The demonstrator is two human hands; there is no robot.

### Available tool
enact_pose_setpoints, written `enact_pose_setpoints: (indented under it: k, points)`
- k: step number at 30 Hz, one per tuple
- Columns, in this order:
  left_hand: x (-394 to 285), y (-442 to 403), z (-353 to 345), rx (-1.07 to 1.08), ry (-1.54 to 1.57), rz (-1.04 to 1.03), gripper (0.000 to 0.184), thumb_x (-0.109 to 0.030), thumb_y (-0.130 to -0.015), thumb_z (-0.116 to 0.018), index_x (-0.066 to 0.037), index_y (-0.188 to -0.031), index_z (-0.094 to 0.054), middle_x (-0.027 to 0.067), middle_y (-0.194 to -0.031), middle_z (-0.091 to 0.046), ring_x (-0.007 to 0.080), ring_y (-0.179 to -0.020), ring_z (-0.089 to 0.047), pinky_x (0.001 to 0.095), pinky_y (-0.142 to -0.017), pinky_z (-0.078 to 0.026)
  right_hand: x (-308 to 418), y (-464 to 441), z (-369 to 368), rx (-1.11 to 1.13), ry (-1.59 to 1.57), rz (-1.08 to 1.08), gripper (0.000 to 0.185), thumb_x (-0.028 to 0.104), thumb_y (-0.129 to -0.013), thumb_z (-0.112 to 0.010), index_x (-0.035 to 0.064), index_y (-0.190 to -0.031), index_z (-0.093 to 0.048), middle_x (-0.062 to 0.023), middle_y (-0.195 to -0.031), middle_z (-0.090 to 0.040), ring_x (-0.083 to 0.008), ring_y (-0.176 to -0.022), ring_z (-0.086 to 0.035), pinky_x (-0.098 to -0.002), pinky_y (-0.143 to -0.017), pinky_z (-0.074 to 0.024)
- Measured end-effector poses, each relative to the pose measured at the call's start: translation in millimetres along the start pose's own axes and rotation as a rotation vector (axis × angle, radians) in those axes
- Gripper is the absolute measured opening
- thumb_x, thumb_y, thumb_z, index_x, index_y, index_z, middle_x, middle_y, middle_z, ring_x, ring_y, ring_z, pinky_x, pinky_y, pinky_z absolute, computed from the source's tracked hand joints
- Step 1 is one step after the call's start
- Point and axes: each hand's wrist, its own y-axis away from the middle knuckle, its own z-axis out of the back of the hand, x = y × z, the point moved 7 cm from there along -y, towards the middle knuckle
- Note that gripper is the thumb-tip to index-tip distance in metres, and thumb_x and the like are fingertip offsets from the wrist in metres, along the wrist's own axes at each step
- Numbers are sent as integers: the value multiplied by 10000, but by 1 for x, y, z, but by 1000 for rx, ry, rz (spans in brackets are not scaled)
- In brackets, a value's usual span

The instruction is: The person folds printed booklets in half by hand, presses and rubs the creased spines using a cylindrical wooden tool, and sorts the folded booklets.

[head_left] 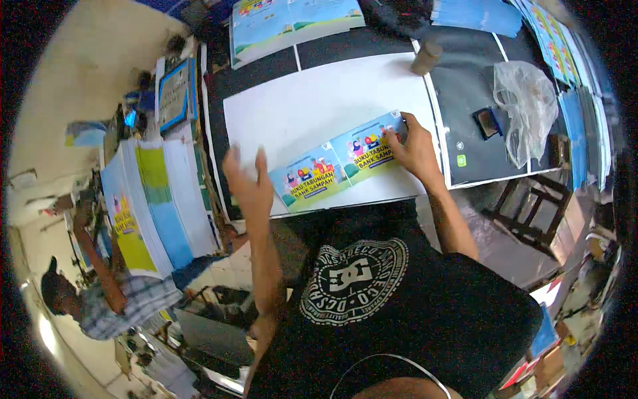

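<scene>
A printed strip of two booklet covers (pixel 340 163), lettered "Buku Tabungan Bank Sampah", lies at a slant over a white sheet (pixel 292 100) on the table. My right hand (pixel 416 147) grips the strip's right end, with the thumb on top and fingers at the upper corner. To the left of the strip, my left hand (pixel 250 183) is raised with thumb and fingers apart and nothing between them. Its fingertips are blurred by motion. Beyond the white sheet's upper right corner stands a brownish cylinder (pixel 426 58).
Larger printed sheets (pixel 292 30) lie at the table's far side. Blue stacks (pixel 475 16) sit at the far right. A clear plastic bag (pixel 525 106) and a small dark box (pixel 488 124) are on the right. Leftward, a person (pixel 123 306) is beside a big paper stack (pixel 166 206).
</scene>
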Motion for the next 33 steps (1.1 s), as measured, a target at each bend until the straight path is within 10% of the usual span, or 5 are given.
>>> enact_pose_setpoints:
  k: [5, 12, 13, 18, 33]
  points:
    - [-119, -33, -87, 80, -64, -274, 470, -91, -917, -591, 19, -1348, -439, 230, -1401, -432, 429, -1348, -357, 510, -1148, -277, 14, 0, 2, 64, 7, -57, 442, 206, -885, -672, -76, -1206, -561, -266, -864, -678, -377, -757, -690, -423, -700, -553]
    - [-81, -1, -161, 233, -267, -291, 572, -120, -908, -512, 69, -1430, -374, 273, -1531, -280, 487, -1439, -206, 585, -1160, -221, 103, 0, 26, -83, 59, 414, 836, 161, -769, -818, -34, -1450, -374, -256, -1418, -446, -389, -1310, -462, -438, -1054, -408]
    - [-81, -2, -163, 218, -256, -303, 574, -125, -908, -511, 73, -1429, -373, 274, -1528, -286, 484, -1440, -208, 587, -1159, -222, 126, -3, 26, -12, -92, 485, 873, 338, -825, -764, -24, -1487, -324, -242, -1509, -371, -365, -1386, -393, -449, -1098, -360]
    - [-68, -4, -170, 198, -163, -287, 665, -243, -920, -535, 23, -1486, -309, 275, -1548, -261, 472, -1450, -191, 593, -1164, -199, 160, -29, -53, 249, -363, 848, 995, 715, -897, -413, -8, -1544, -190, -237, -1603, -185, -371, -1480, -212, -460, -1185, -202]
    - [-78, -15, -161, 319, -204, -249, 563, -135, -916, -499, 80, -1417, -359, 292, -1522, -269, 525, -1432, -167, 621, -1154, -175, 62, -73, -78, 307, -47, 768, 952, 650, -934, -387, -34, -1542, -126, -239, -1610, -139, -399, -1488, -153, -444, -1215, -134]
